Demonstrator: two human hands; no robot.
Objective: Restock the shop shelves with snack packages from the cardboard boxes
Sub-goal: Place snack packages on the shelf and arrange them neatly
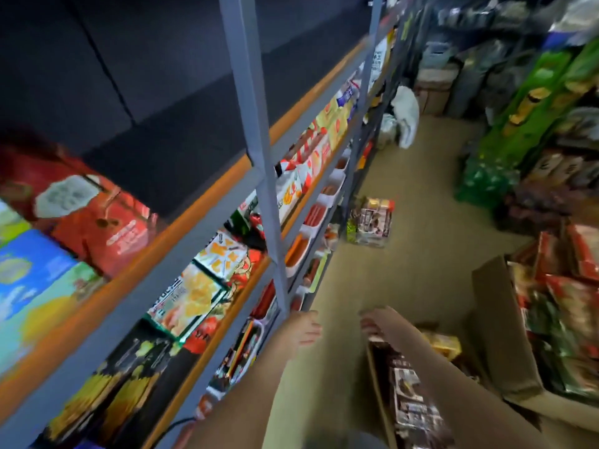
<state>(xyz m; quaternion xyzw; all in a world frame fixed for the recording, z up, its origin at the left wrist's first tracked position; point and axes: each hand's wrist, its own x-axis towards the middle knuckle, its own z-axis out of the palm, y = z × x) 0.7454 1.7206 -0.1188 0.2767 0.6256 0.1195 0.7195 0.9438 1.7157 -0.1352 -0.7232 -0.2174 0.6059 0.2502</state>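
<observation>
Grey metal shelves (259, 176) with orange edges run along the left, stocked with snack packages (194, 293). An open cardboard box (379, 390) of dark snack packages (411, 403) sits on the floor at the lower right. A larger cardboard box (496, 322) of red packages (570, 306) lies beside it. My left hand (306, 328) hangs over the floor next to the shelf's lower rows, fingers apart, holding nothing. My right hand (377, 322) reaches over the near box's far edge; the frame is blurred, and I cannot tell if its fingers grip anything.
A wrapped bundle of packages (372, 220) lies on the tan floor (405, 270) further up the aisle. White bags (405, 115) sit by the shelf's far end. Green cartons (525, 118) and stacked goods line the right side.
</observation>
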